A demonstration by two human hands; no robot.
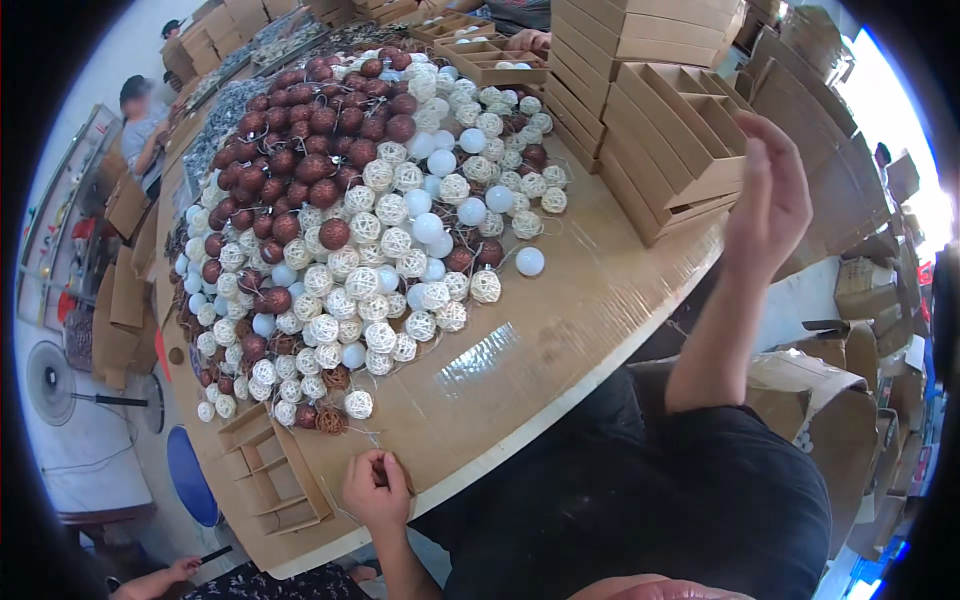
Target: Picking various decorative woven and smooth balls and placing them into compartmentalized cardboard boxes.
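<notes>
My left hand (378, 490) rests at the table's near edge, fingers curled together; whatever they pinch, if anything, is too small to make out. A thin string lies beside it. Just beyond is a pile of decorative balls: white woven balls (363, 282), dark red balls (322, 120) and plain white balls (472, 140), with wires among them. On the right my right hand (775, 205) is raised, fingers stretched and thumb apart. It is next to the top divided cardboard box (690, 135) of a stack; whether it touches the box cannot be told.
Left of my left hand, another divided cardboard box (270, 470) lies on the table (540, 350). More stacked boxes (640, 35) stand at the back right. A co-worker's hand (530, 42) is by divided trays at the far side. Another person's hand (183, 568) shows at lower left.
</notes>
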